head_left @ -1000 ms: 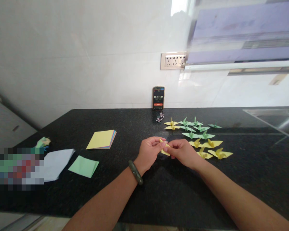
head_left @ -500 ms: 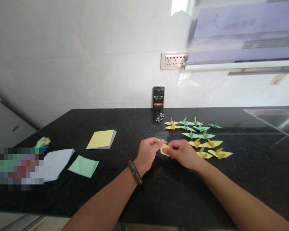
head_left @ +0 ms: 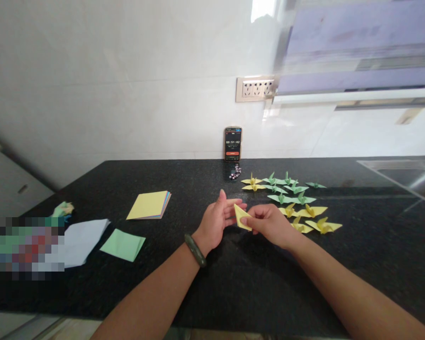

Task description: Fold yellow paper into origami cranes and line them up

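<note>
My right hand (head_left: 269,224) pinches a small folded yellow paper (head_left: 241,217) just above the black countertop (head_left: 233,278). Beside it, my left hand (head_left: 217,219) has its fingers stretched out, their tips against the paper's left side; a dark bangle circles that wrist. Right behind my right hand lie several finished paper cranes, yellow ones (head_left: 315,222) nearer and green ones (head_left: 286,186) farther back.
A stack of coloured square sheets (head_left: 149,205) lies to the left, with a loose green sheet (head_left: 123,244) and a pale blue sheet (head_left: 81,241) nearer the edge. A phone (head_left: 233,143) leans on the wall, beads before it. A steel sink (head_left: 407,177) sits at the right.
My left hand has let go of the yellow paper and spread its fingers; the right hand keeps the paper, now tilted more upright. The phone's timer advanced one second.
</note>
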Motion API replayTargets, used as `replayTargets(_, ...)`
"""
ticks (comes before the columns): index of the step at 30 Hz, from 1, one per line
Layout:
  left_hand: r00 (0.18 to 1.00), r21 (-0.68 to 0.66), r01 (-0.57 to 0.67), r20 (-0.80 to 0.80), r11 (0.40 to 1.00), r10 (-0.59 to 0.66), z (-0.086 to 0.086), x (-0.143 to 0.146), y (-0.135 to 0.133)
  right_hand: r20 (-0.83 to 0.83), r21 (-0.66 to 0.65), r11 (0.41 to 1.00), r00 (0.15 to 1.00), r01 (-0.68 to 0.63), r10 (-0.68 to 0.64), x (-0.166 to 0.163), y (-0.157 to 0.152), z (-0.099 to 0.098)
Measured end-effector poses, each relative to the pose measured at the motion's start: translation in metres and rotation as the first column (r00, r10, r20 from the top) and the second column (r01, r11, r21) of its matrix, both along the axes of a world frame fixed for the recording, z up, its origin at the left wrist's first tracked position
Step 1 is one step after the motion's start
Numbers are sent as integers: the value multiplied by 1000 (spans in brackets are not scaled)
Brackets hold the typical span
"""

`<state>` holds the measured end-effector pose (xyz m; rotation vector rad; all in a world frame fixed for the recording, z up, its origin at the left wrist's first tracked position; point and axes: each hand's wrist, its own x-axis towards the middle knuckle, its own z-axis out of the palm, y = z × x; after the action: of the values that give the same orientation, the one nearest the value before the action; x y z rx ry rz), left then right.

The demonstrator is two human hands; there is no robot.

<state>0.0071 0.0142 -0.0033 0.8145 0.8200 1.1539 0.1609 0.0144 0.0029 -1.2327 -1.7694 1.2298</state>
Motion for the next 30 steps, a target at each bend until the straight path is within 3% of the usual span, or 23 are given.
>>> replayTargets(5,993,132,11,-115,991,4,-4,3,-3,-19,-19,1000,1000,-3,2,-1,0,-2)
replayTargets(13,999,-22,26,-36,999,-27,-3,-1,1,-71,-70,998,997,-11,6,-2,0,-4)
replayTargets(24,943,151,-171,-263,974,207,-6,4,-1,-78,-122,989,994,-86,77,-3,0,-6)
replayTargets(30,872,293,-240,-354,925,338,-7,5,-2,45,70,997,999,-19,15,-5,0,-11)
